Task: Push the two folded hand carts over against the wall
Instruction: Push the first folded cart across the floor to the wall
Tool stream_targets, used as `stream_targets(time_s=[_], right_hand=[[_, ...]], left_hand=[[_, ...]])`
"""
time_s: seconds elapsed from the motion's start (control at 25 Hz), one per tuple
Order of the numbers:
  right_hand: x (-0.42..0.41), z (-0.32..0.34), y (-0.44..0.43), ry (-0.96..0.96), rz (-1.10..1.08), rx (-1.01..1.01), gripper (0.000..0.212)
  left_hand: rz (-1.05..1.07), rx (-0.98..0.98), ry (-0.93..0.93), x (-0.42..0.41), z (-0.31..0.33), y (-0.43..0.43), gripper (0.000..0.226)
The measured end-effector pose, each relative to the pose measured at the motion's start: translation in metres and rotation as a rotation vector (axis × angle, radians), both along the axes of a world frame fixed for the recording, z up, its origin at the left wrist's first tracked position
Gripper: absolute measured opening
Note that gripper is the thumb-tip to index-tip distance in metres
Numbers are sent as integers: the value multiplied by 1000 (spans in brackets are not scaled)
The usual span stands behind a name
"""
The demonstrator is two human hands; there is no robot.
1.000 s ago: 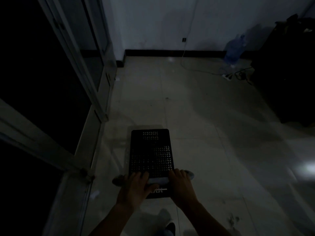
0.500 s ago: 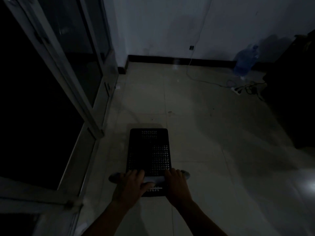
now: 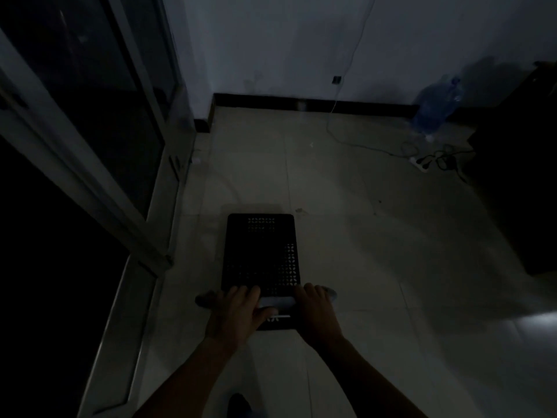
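In a dim room a black folded hand cart (image 3: 261,254) with a perforated deck lies flat on the tiled floor, its far end pointing at the white wall (image 3: 301,49). My left hand (image 3: 235,315) and my right hand (image 3: 316,312) both rest curled over the grey handle bar (image 3: 277,301) at the cart's near end. Only one cart shows in this view. The wall with its dark skirting stands well beyond the cart's far end.
A glass sliding door with a pale frame (image 3: 90,164) runs along the left. A blue water jug (image 3: 434,107) stands at the far right wall, with a power strip and cables (image 3: 434,159) on the floor. Dark furniture (image 3: 524,176) fills the right side.
The cart and my hands have moved forward across the floor, so the far wall and skirting now appear nearer. The hands keep the same hold on the handle.
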State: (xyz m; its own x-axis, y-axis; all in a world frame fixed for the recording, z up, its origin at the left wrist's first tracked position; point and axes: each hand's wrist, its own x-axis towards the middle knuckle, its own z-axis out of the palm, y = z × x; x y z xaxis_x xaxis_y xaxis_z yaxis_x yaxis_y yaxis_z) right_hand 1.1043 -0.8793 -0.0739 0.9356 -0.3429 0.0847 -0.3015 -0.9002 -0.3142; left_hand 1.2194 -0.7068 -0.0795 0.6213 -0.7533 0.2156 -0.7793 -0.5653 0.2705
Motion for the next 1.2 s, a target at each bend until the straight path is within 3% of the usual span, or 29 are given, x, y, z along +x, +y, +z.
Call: stream_targets(time_s=[0.52, 0.88, 1.12, 1.2], right_hand=[[201, 7, -90, 38, -45, 18, 36], [339, 1, -182, -25, -20, 51, 18], [435, -4, -255, -36, -7, 86, 38], [460, -4, -275, -45, 19, 103, 36]], left_hand=[[0, 75, -12, 208, 4, -93, 58], [-4, -22, -4, 346, 7, -184, 68], [13, -60, -19, 437, -2, -253, 70], [32, -86, -35, 461, -5, -273, 72]])
